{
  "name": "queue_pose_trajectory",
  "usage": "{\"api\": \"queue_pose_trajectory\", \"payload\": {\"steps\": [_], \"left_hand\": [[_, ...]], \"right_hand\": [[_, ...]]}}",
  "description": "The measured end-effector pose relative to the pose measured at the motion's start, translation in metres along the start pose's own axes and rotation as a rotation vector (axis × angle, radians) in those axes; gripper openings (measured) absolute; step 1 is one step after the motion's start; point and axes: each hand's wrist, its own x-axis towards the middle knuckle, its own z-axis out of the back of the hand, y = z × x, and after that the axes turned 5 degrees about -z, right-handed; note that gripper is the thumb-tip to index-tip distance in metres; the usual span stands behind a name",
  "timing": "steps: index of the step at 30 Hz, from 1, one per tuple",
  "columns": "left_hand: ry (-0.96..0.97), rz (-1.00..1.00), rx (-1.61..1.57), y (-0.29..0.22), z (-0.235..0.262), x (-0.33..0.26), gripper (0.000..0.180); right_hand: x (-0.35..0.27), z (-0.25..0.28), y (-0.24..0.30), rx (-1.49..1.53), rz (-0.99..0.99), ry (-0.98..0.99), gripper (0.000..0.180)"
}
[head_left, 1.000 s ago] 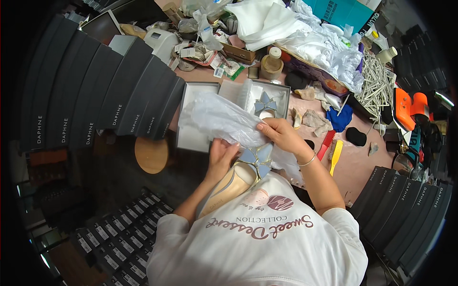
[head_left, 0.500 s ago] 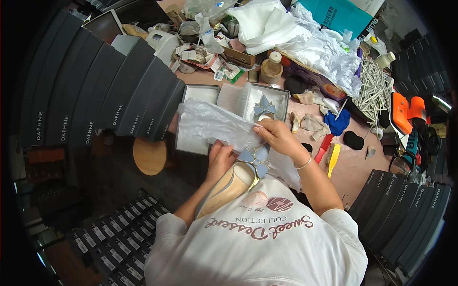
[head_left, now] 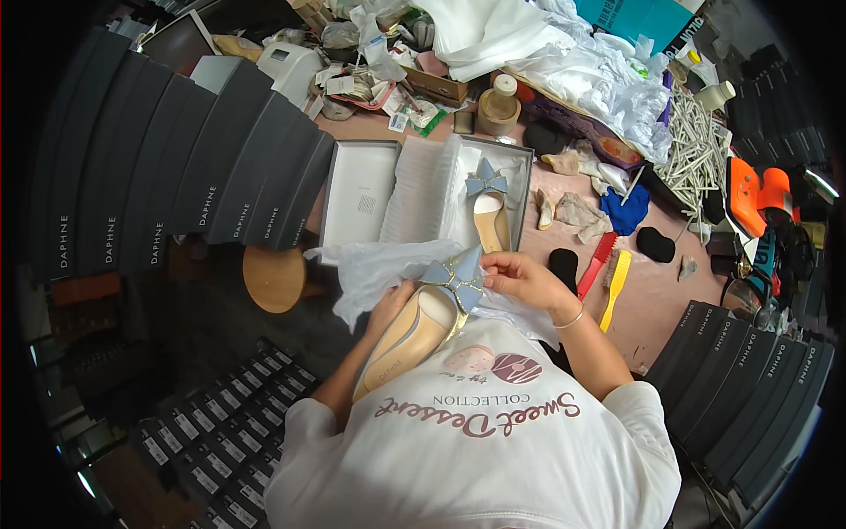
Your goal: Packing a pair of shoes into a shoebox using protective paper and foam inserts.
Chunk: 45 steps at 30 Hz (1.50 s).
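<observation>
OK, we've got the beige shoe (head_left: 392,353) against our shirt (head_left: 476,458), blue bow (head_left: 439,271) fwd. L hand (head_left: 389,307) grips its side, fingertips hidden. R hand (head_left: 524,282): fingers bunched at bow's edge; can't tell if they're pinching bow or tissue (head_left: 370,271). Best go light, no snagging that gold trim (head_left: 456,284). Edges: box rim (head_left: 527,196) just ahead, red brush (head_left: 597,264) & yellow brush (head_left: 616,289) near R wrist; more room btwn R forearm & stacked boxes (head_left: 740,397).

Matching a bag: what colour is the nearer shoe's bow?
Greyish-blue bow, gold-trimmed; best in head view.
</observation>
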Motion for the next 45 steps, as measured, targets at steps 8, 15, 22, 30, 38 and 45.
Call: {"api": "queue_pose_trajectory", "payload": {"steps": [8, 15, 22, 30, 38, 45], "left_hand": [[-0.521, -0.104, -0.731, 0.005, -0.028, 0.016, 0.028], [-0.379, 0.040, -1.167, -0.024, -0.012, 0.010, 0.037], [-0.317, 0.048, -1.086, -0.024, -0.003, 0.007, 0.041], [-0.287, -0.128, -1.329, -0.049, 0.005, -0.007, 0.023], [0.139, -0.107, -0.987, -0.010, 0.015, 0.001, 0.021], [0.021, -0.257, -0.899, -0.028, 0.027, -0.005, 0.042]], "right_hand": [[0.005, 0.000, 0.030, -0.512, 0.112, -0.293, 0.028], [-0.001, 0.003, -0.001, -0.623, 0.111, -0.189, 0.060], [-0.015, 0.006, 0.013, -0.384, 0.085, -0.125, 0.024], [-0.004, -0.001, 0.017, -0.423, 0.037, -0.140, 0.024], [0.019, -0.014, 0.075, -0.607, 0.410, -0.091, 0.046], [0.035, -0.038, 0.093, -0.974, 0.703, 0.069, 0.029]]}}
